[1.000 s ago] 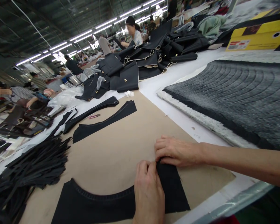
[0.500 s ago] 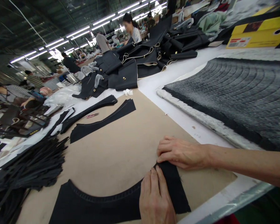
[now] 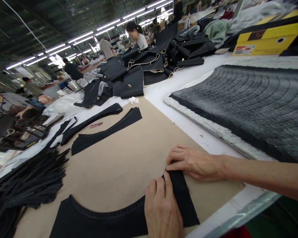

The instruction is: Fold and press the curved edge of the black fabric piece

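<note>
A black fabric panel (image 3: 109, 223) with a concave, folded and notched curved edge lies flat at the front of the beige board. My left hand (image 3: 162, 206) rests on the panel's right part, its fingers bent together over the curved edge. Just beyond it, my right hand (image 3: 195, 163) pinches the upper corner of that same edge, fingers curled and thumb close to my left fingertips. What lies directly under the fingertips is hidden. Farther back on the board is another curved black panel (image 3: 109, 132), its notched edge facing away.
The beige board (image 3: 119, 168) covers much of the white table. Black strips (image 3: 34, 185) lie in a heap at left, near stacked curved pieces (image 3: 94, 120) and small pink-handled snips (image 3: 96, 125). Black leather pieces (image 3: 129, 82), a quilted dark sheet (image 3: 248, 105) and a yellow box (image 3: 268, 39) lie beyond. People work behind.
Both hands stay at the panel's right end; my left fingers have shifted slightly along the curved edge toward my right hand. The whole view has moved a little.
</note>
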`<state>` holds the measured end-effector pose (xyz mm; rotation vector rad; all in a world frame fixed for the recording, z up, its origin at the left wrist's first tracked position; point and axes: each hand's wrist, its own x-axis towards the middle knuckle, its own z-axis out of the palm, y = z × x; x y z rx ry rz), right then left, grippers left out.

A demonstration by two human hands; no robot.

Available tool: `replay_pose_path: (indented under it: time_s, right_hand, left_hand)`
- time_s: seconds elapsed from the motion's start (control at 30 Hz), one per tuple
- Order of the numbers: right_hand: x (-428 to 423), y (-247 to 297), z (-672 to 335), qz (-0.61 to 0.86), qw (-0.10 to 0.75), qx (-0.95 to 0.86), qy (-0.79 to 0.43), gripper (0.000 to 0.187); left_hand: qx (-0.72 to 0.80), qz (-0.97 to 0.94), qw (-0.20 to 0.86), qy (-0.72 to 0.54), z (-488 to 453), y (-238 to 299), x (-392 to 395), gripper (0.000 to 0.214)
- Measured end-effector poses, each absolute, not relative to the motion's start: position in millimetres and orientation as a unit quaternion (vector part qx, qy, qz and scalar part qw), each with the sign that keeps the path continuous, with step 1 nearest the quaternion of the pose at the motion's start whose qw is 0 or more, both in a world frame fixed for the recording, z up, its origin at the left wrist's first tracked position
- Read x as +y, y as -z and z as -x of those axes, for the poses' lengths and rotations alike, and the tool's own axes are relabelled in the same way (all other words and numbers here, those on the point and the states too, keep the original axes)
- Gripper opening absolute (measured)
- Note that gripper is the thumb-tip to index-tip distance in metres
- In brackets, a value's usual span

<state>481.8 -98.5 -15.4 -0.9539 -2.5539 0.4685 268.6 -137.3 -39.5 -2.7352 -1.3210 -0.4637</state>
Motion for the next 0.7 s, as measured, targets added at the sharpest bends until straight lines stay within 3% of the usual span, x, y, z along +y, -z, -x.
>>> replay_pose_path:
  time_s: [0.27,0.7]
  right_hand:
    - [-99.3,15.0,-487.1,0.366,0.204,-0.886,-0.198,0.048]
    - [-100.1,16.0,-487.1,0.387,0.231,-0.869,-0.204,0.043]
  left_hand:
    - [-0.435,0.887,0.041,0.148,-271.6,36.7,-137.6,0.047]
    - [-0.449,0.874,0.055,0.179,-277.7,45.3,-132.0,0.034]
